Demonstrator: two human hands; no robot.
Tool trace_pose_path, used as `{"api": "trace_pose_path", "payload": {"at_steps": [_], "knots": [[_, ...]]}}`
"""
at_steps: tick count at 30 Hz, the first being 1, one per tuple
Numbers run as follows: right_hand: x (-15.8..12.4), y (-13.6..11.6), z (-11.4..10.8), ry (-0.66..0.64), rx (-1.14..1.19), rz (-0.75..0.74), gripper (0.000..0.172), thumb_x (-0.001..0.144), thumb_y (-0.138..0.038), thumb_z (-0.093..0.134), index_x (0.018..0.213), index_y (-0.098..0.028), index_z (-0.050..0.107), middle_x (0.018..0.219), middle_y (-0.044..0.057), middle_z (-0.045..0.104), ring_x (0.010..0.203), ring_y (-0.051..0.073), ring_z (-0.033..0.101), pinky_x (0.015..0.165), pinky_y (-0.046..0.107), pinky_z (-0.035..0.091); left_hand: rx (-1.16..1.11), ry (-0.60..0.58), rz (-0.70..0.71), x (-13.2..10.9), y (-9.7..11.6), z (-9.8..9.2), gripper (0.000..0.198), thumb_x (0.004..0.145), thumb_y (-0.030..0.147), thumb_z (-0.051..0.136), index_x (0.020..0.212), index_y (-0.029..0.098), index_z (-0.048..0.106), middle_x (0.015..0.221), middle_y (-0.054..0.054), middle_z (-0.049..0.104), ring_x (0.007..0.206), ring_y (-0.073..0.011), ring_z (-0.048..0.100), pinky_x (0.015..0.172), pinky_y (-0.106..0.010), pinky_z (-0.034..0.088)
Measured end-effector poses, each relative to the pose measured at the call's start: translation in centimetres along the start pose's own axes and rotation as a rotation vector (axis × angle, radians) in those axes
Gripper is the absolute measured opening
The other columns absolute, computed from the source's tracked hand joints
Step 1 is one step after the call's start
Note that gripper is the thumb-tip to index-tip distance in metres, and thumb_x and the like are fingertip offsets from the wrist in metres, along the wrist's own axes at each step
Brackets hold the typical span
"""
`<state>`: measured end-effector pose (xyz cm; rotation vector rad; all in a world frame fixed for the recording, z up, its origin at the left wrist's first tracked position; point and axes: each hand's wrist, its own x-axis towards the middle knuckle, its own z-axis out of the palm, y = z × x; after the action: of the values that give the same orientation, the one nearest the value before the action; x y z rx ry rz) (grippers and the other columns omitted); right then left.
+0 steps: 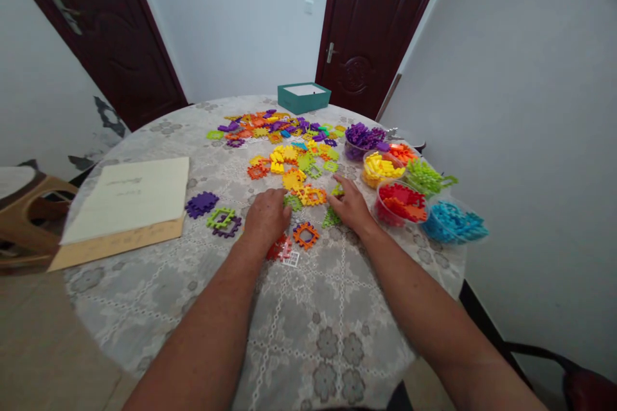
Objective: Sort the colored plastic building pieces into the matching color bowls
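Observation:
Both my hands rest on a round table (308,334) with a patterned cloth, among flat plastic interlocking pieces. My left hand (265,217) lies knuckles up, its fingers curled over a green piece (292,201); whether it grips the piece is hidden. My right hand (351,204) lies flat with fingers apart, touching green pieces (331,217). An orange square frame piece (306,235) sits between the hands, and a yellow-orange piece (312,195) lies just beyond them. Red and white pieces (284,252) lie by my left wrist.
Clear tubs to the right hold sorted pieces: purple (362,137), yellow (380,168), red (401,203), green (426,177), blue (453,221). A mixed pile (274,126) lies farther back, near a teal box (303,97). Papers on a folder (130,196) sit left. A wooden chair (29,212) stands at far left.

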<state>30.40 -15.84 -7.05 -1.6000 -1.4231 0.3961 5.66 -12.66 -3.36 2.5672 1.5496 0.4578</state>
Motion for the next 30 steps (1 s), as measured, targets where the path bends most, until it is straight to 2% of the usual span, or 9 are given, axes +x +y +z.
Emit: {"api": "trace_pose_path", "payload": {"at_steps": [2, 7, 11, 15, 18, 20, 23, 27, 30], "knots": [[0.0, 0.1, 0.2, -0.012, -0.147, -0.065, 0.063, 0.083, -0.025, 0.069, 0.145, -0.021, 0.055, 0.142, 0.015, 0.055, 0.1, 0.022, 0.066, 0.102, 0.044, 0.054, 0.037, -0.016, 0.041, 0.2, 0.0, 0.7, 0.041, 0.094, 0.03, 0.059, 0.133, 0.017, 0.065, 0.128, -0.014, 0.07, 0.12, -0.0321, 0.062, 0.105, -0.043, 0.046], [-0.2, -0.3, 0.8, -0.059, -0.243, -0.124, 0.061, 0.084, -0.017, 0.064, 0.144, -0.017, 0.056, 0.151, 0.017, 0.047, 0.126, 0.025, 0.058, 0.111, 0.041, 0.047, 0.034, 0.002, 0.024, 0.6, -0.4, 1.6, 0.05, 0.092, 0.031, 0.061, 0.139, 0.017, 0.06, 0.13, -0.015, 0.069, 0.12, -0.0333, 0.062, 0.105, -0.045, 0.045], [-0.7, -1.8, -0.7, -0.108, -0.391, -0.095, 0.056, 0.086, -0.016, 0.062, 0.142, -0.017, 0.057, 0.151, 0.017, 0.047, 0.137, 0.025, 0.052, 0.113, 0.037, 0.044, -0.032, 0.029, -0.033, 0.7, -0.6, 1.7, 0.056, 0.087, 0.029, 0.065, 0.141, 0.017, 0.059, 0.123, -0.016, 0.069, 0.116, -0.0321, 0.064, 0.102, -0.044, 0.047], [-1.2, -3.8, -3.1, -0.312, -0.637, 0.034, 0.038, 0.093, -0.039, 0.06, 0.122, -0.015, 0.068, 0.123, 0.018, 0.065, 0.11, 0.028, 0.067, 0.094, 0.037, 0.052, -0.135, 0.071, -0.031, 0.6, -0.6, 1.7, 0.048, 0.085, 0.022, 0.062, 0.133, 0.015, 0.063, 0.115, -0.014, 0.07, 0.107, -0.0281, 0.066, 0.098, -0.04, 0.048], [-1.4, -4.7, -4.1, -0.489, -0.733, 0.088, 0.046, 0.089, -0.06, 0.063, 0.106, -0.018, 0.072, 0.111, 0.017, 0.071, 0.098, 0.029, 0.069, 0.08, 0.035, 0.051, -0.205, 0.102, -0.025, 0.6, -0.5, 1.3, 0.029, 0.088, 0.023, 0.056, 0.113, 0.017, 0.07, 0.104, -0.011, 0.07, 0.1, -0.0267, 0.066, 0.093, -0.038, 0.05], [-1.4, -5.0, -4.1, -0.553, -0.752, 0.093, 0.048, 0.084, -0.063, 0.068, 0.103, -0.019, 0.073, 0.11, 0.016, 0.072, 0.096, 0.029, 0.069, 0.075, 0.033, 0.048, -0.24, 0.18, -0.043, 0.6, -0.4, 0.7, 0.022, 0.09, 0.027, 0.054, 0.103, 0.019, 0.07, 0.101, -0.011, 0.069, 0.099, -0.0267, 0.065, 0.093, -0.039, 0.05], [-1.5, -4.9, -3.8, -0.587, -0.737, 0.084, 0.044, 0.081, -0.059, 0.072, 0.099, -0.019, 0.072, 0.109, 0.015, 0.072, 0.093, 0.027, 0.068, 0.069, 0.03, 0.043, -0.358, 0.273, -0.101, 0.4, 0.0, -0.4, 0.019, 0.092, 0.032, 0.052, 0.095, 0.021, 0.067, 0.097, -0.009, 0.07, 0.095, -0.0254, 0.067, 0.089, -0.038, 0.051], [-1.5, -4.7, -3.5, -0.561, -0.625, 0.068, 0.033, 0.081, -0.045, 0.075, 0.099, -0.019, 0.065, 0.1, 0.01, 0.072, 0.086, 0.023, 0.065, 0.064, 0.027, 0.038, -0.611, 0.186, -0.187, 0.0, 0.6, -1.2, 0.02, 0.093, 0.039, 0.052, 0.096, 0.023, 0.063, 0.086, -0.002, 0.071, 0.074, -0.0197, 0.069, 0.071, -0.031, 0.053], [-1.4, -4.6, -3.4, -0.497, -0.437, 0.029, 0.017, 0.083, -0.026, 0.07, 0.097, -0.021, 0.061, 0.091, 0.002, 0.069, 0.081, 0.016, 0.06, 0.064, 0.024, 0.036, -0.749, 0.136, -0.219, 0.0, 0.7, -0.7, 0.022, 0.091, 0.041, 0.058, 0.101, 0.022, 0.064, 0.083, -0.002, 0.071, 0.069, -0.0186, 0.069, 0.062, -0.028, 0.053]]}}
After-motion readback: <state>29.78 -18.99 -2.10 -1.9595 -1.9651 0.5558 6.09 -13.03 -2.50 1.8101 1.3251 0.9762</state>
